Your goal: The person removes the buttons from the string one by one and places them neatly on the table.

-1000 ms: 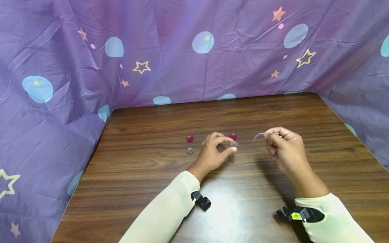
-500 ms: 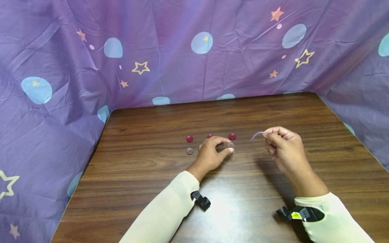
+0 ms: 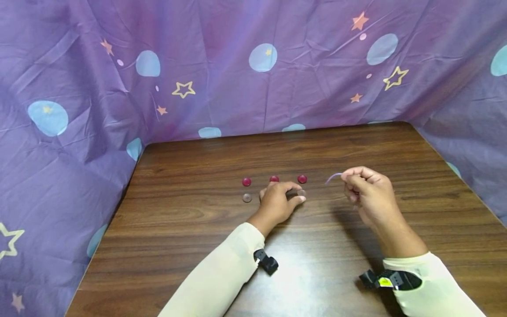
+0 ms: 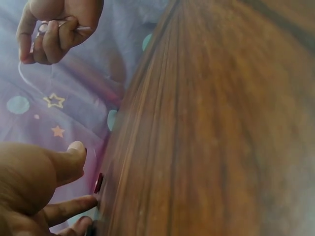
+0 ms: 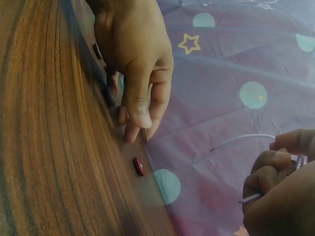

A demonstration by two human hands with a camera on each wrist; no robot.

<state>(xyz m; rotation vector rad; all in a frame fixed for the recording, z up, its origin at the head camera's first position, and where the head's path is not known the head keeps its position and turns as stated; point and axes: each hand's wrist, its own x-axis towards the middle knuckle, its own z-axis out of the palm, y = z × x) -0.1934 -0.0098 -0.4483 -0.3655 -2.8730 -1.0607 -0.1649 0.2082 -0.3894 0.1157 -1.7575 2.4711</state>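
Observation:
In the head view my left hand point(image 3: 277, 201) pinches a grey-brown button point(image 3: 301, 193) by its edges between thumb and forefinger, just above the table. My right hand point(image 3: 368, 189) holds a thin pale purple string point(image 3: 333, 177), whose free end curves out leftward from the fingertips. More of the string point(image 5: 250, 198) pokes out below the curled fingers in the right wrist view; what else lies inside that fist is unclear. Behind the left hand are two red buttons point(image 3: 274, 178), one partly covered, and another red button point(image 3: 302, 179). Leftward sits a grey button point(image 3: 247, 197).
A third red button point(image 3: 246, 182) lies behind the grey one. Everything rests on a brown wood-grain table point(image 3: 190, 246). A purple curtain point(image 3: 222, 66) with stars and blue spots stands along the back and sides.
My left hand has drawn slightly down and toward me with the pinched button, uncovering the middle red button. The right hand with the string stays nearly still.

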